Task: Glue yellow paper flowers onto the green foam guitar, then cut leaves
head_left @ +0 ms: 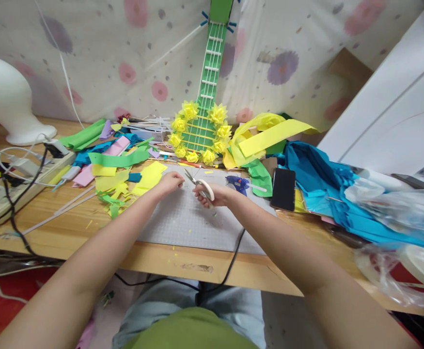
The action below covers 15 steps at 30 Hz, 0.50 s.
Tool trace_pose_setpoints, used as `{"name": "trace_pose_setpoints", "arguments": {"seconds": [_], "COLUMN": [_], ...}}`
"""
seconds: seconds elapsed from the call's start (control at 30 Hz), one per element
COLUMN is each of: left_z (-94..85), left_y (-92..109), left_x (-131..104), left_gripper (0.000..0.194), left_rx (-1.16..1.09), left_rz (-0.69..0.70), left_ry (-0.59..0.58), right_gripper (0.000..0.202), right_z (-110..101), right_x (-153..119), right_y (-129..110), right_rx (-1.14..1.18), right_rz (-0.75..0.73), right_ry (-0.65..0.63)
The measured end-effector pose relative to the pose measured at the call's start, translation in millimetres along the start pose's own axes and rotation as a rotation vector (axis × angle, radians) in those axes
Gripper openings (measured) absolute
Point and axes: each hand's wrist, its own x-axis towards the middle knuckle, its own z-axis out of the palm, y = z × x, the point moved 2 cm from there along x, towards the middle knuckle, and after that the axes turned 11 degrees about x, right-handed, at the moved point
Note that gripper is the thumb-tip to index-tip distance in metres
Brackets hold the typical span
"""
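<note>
In the head view my right hand (217,195) is closed round the white handles of a pair of scissors (207,190). Their blades point up and left, slightly apart, towards my other hand. My left hand (171,183) is just left of the blade tips, over the grey cutting mat (186,228), with its fingers curled together; anything held in them is too small to make out. Behind both hands a green paper guitar (209,87) with yellow paper flowers (218,114) round its body leans against the wall.
A blue glue gun (238,183) lies right of my right hand, beside a black phone (283,189). Yellow paper scraps (148,177) and green paper strips (120,159) are heaped on the left. Blue paper (317,179) spreads on the right. A black cable (236,254) crosses the table edge.
</note>
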Motion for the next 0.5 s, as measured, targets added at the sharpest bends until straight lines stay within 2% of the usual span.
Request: {"name": "trace_pose_setpoints", "arguments": {"seconds": [0.1,0.17,0.23,0.33,0.4,0.5], "left_z": [-8.3,-8.3,-6.1,-5.5,-7.6,-11.9], "left_y": [-9,-17,-26,-36,-41,-44], "left_x": [2,3,4,2,-1,-6], "left_gripper": [0.011,0.009,0.006,0.006,0.007,0.009], "left_rx": [-0.119,-0.174,-0.239,-0.297,-0.276,-0.219], "left_rz": [-0.007,-0.005,0.036,0.182,0.249,0.306], "left_ry": [0.158,0.246,0.335,0.518,0.605,0.633], "right_gripper": [0.023,0.023,0.026,0.029,0.027,0.026], "right_z": [-10,-15,-18,-19,-21,-25], "right_x": [-2,-1,3,14,21,27], "right_y": [-18,-31,-43,-55,-61,-71], "right_rx": [-0.29,-0.632,-0.99,-1.365,-1.472,-1.53], "right_rz": [-0.197,-0.303,-0.357,-0.404,-0.436,-0.474], "right_ry": [0.263,0.471,0.623,0.721,0.73,0.723]}}
